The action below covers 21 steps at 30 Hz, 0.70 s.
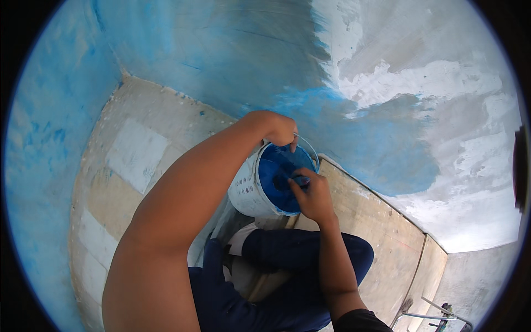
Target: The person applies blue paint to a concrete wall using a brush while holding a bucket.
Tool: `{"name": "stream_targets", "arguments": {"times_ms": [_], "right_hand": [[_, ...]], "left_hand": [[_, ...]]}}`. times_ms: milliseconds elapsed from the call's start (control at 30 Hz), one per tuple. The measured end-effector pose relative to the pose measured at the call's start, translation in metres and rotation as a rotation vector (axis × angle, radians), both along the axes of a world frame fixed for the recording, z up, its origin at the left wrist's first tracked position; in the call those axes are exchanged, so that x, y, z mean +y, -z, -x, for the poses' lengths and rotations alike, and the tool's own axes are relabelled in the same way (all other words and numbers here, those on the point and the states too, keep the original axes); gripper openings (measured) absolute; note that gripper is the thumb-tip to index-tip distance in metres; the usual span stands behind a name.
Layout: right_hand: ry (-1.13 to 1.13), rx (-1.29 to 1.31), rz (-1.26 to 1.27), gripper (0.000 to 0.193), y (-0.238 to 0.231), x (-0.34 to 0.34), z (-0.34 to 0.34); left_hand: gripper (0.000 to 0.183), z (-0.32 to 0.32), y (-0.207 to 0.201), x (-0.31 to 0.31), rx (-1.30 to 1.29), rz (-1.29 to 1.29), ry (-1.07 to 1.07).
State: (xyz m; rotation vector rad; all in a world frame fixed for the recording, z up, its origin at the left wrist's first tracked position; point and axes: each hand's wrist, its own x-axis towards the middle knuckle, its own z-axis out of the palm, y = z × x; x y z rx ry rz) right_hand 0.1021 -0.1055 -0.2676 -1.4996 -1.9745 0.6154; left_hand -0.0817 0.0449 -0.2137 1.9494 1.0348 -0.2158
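A white bucket [246, 191] leans with its mouth turned toward me, its inside coated in deep blue paint [274, 166]. My left hand [281, 131] is closed on the far rim, beside the thin wire handle [312, 146]; most of its fingers are hidden behind the wrist and rim. At the near right side of the mouth, my right hand [315, 198] reaches in, thumb and fingers closed around a small dark, blue-smeared object. Its kind is hidden by the fingers. My bent legs in dark blue trousers [287, 249] are just below the bucket.
Ahead rises a wall [376, 144] with patchy blue, grey and white paint; a blue wall [50, 149] stands at left. Paint-spotted boards [381, 238] run along the wall's foot at right. A pale patched surface [138, 149] lies left. Thin metal tubing [431, 316] shows at lower right.
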Motion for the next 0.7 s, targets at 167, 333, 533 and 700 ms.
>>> {"name": "stream_targets", "arguments": {"times_ms": [167, 333, 533, 700], "right_hand": [[0.041, 0.024, 0.013, 0.017, 0.003, -0.001, -0.005], [0.170, 0.231, 0.098, 0.016, -0.013, -0.004, -0.010], [0.019, 0.071, -0.236, 0.016, -0.009, -0.002, -0.011], [0.015, 0.054, -0.307, 0.020, 0.004, -0.004, -0.007]], "left_hand": [[0.047, -0.008, 0.002, -0.001, 0.016, -0.033, 0.028], [0.041, -0.004, 0.001, -0.002, -0.011, -0.074, 0.023], [0.039, 0.000, 0.011, 0.002, -0.031, -0.098, 0.022], [0.039, 0.000, 0.012, 0.001, -0.009, -0.049, -0.071]]}}
